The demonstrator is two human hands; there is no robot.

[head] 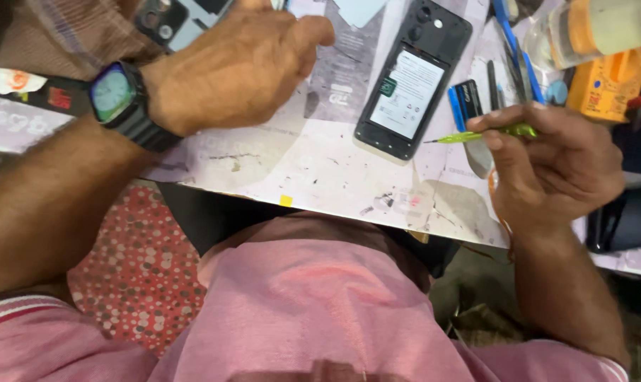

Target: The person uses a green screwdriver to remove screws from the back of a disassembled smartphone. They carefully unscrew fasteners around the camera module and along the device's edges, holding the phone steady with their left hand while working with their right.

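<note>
The green screwdriver (487, 133), a thin pen-shaped tool with a fine metal tip, is sitting at about three o'clock in the view, pinched in the right hand (554, 166) with its tip pointing towards nine o'clock. Starting at the left, a square-faced smartwatch (114, 93) on a black ribbed strap is wrapping the left wrist. The left hand (232, 67) is lying knuckles up at about eleven o'clock on the worktop (313, 163), its fingers curled loosely together and pressing on a scuffed, stained paper sheet; I cannot tell whether they are gripping anything. At twelve o'clock a black opened phone (411, 79), rectangular with rounded corners, is lying flat with a white label on its inner face and camera holes at its far end. Just beside it, a small blue and black card-shaped piece (465, 100) is resting near the right fingers, which are clamping the screwdriver between thumb and forefinger. At two o'clock an orange boxy meter (607, 86) is standing under a clear plastic bottle (589, 30).
</note>
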